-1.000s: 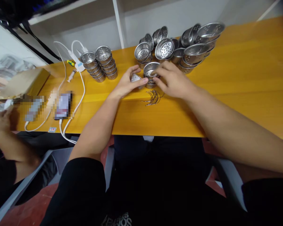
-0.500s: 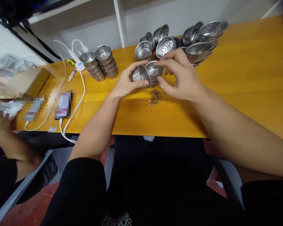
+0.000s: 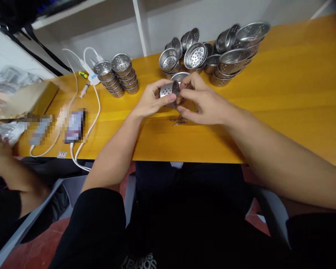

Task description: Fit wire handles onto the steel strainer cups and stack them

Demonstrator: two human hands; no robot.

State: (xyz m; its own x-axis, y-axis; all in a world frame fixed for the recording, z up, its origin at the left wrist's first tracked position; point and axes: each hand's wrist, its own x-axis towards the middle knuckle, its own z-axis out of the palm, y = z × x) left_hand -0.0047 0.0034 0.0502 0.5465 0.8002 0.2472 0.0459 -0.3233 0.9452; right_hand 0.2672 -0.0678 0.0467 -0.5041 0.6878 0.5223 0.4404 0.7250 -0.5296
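Note:
My left hand (image 3: 151,98) is closed around a small perforated metal cup (image 3: 167,89), tilted on its side with its rim facing right. My right hand (image 3: 197,99) meets it at that rim, thumb and fingers pinched together. A thin curved wire (image 3: 195,105) shows at the right fingers; its far end is hidden. Below the hands lie several more curved wires (image 3: 179,121) on the table. Just behind the held cup stands another perforated cup (image 3: 180,76), partly covered by my hands.
Two stacks of perforated cups (image 3: 125,73) stand left of my hands. More cups (image 3: 196,56) and larger bowl-like ones (image 3: 235,61) stand behind. Phones with white cables (image 3: 75,127), a syringe (image 3: 84,89) and a cardboard box (image 3: 30,99) lie left. Another person's hand (image 3: 0,145) is at far left.
My right hand has moved left and down from the standing cup to the rim of the held cup. My left hand has turned that cup slightly, hiding its opening more.

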